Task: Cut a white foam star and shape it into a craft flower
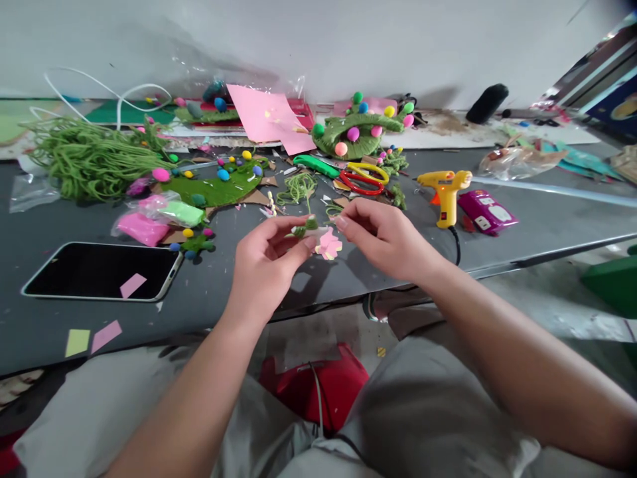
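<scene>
Over the table's front edge, my left hand (271, 260) pinches a small craft piece with green yarn (311, 223) wound on it and a pink paper flower (329, 244) at its end. The flower points to the right, between the hands. My right hand (385, 236) is just right of the flower, its thumb and forefinger pressed together on a thin green strand of yarn (334, 220). Behind the hands a loose tangle of green yarn (298, 188) lies on the table.
Scissors with red and yellow handles (363, 179), a green cutter (316, 166) and a yellow glue gun (445, 192) lie behind the hands. A phone (94, 269) rests at the left, near a green yarn heap (94, 159). Pink paper (269, 119) stands at the back.
</scene>
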The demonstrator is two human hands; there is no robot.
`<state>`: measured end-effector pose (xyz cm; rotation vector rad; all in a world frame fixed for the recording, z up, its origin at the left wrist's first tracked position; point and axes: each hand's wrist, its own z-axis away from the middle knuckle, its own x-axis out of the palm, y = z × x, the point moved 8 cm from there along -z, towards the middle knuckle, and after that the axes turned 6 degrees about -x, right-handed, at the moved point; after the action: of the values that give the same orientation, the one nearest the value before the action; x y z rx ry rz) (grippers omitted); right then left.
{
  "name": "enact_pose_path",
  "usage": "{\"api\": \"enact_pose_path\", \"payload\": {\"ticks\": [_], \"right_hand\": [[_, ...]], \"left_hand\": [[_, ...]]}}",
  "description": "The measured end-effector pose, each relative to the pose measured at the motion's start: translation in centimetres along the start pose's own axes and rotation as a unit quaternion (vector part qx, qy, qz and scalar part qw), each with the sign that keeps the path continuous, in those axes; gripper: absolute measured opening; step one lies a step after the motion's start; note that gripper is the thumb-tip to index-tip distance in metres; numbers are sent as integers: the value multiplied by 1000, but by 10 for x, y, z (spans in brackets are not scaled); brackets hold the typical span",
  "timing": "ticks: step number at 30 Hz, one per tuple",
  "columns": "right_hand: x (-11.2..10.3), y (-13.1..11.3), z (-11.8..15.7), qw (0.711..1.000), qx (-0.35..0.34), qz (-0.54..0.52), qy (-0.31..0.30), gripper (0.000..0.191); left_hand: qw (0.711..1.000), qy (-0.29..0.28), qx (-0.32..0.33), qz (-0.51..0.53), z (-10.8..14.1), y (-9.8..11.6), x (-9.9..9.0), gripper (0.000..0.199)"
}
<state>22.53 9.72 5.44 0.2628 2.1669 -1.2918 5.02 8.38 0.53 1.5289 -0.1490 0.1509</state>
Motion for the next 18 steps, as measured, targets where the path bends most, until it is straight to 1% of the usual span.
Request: {"api": "enact_pose_path", "payload": {"ticks": [3, 7, 13, 18], "right_hand": [[1, -1, 1, 999, -3, -4, -41, 24], [3, -5, 2, 997, -3, -17, -70, 24], [6, -7, 3, 996, -15, -30, -82, 24], [7, -7, 2, 995, -22, -27, -92, 24]], "left_hand": [[999, -34, 2, -36, 1, 4, 5, 31], [996, -56, 10, -68, 1, 5, 7, 29], [993, -61, 10, -100, 2, 4, 10, 28], [993, -82, 1, -87, 2, 2, 13, 28]]}}
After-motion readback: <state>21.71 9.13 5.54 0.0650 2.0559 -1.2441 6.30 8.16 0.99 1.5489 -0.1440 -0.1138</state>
